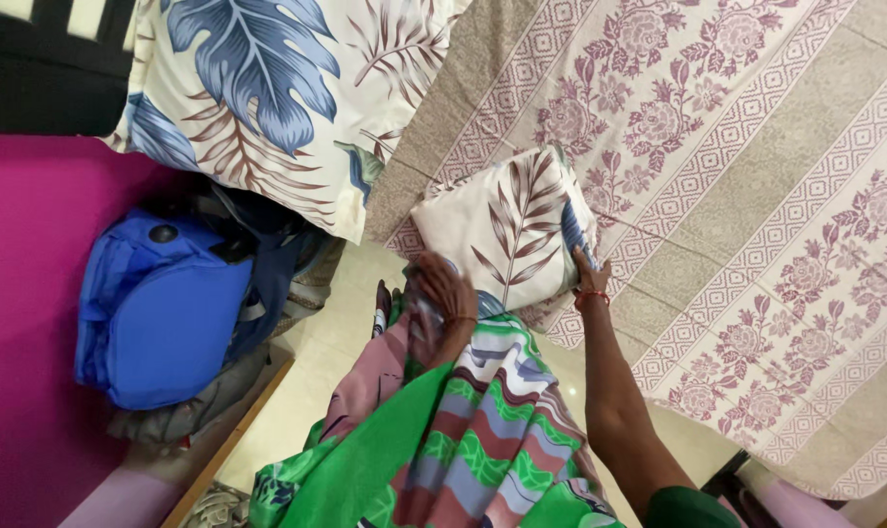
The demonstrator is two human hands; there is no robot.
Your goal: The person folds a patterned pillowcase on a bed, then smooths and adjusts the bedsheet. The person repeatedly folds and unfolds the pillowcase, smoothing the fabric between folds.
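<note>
A folded cream cloth with brown leaf print (507,230) lies at the edge of a bed covered by a beige sheet with maroon flowers (756,176). My left hand (446,289) grips the folded cloth's near-left corner. My right hand (588,270) holds its near-right edge; a red thread band circles that wrist. A green, maroon and grey striped garment (463,440) drapes below my arms.
A large pillow with blue and brown leaf print (277,98) rests at the bed's head. A blue bag (160,313) and dark clothes sit on a magenta surface (23,293) at left. Cream floor tiles (316,362) show between.
</note>
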